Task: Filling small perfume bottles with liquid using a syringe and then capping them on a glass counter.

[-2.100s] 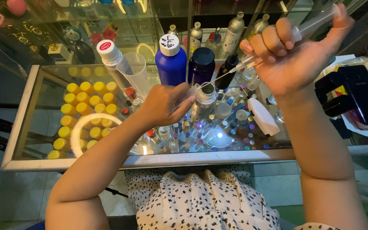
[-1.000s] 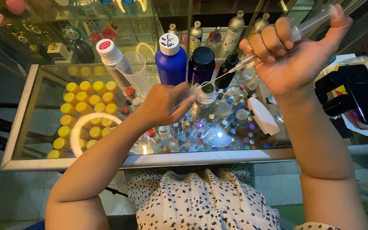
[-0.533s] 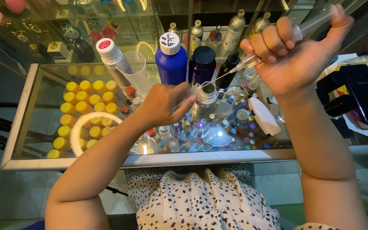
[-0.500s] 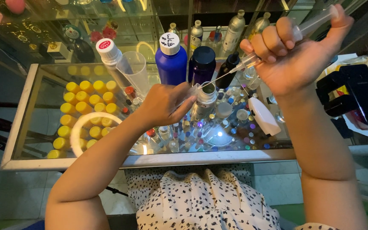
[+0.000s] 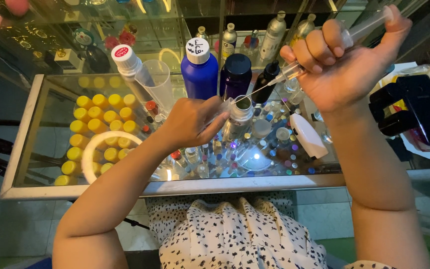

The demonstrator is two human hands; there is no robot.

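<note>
Over glass counter [image 5: 125, 192], left hand [image 5: 191, 122] pinches small vial [image 5: 225, 106]; right hand [image 5: 342, 65] grips syringe [image 5: 324, 50].

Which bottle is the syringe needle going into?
On the glass counter, look just right of the left hand, in front of the blue bottle. The silver bottle stands uncapped, unlike its capped neighbours.

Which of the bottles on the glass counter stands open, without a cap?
The small silver bottle beside the left hand; the blue bottle behind it is capped.
</note>
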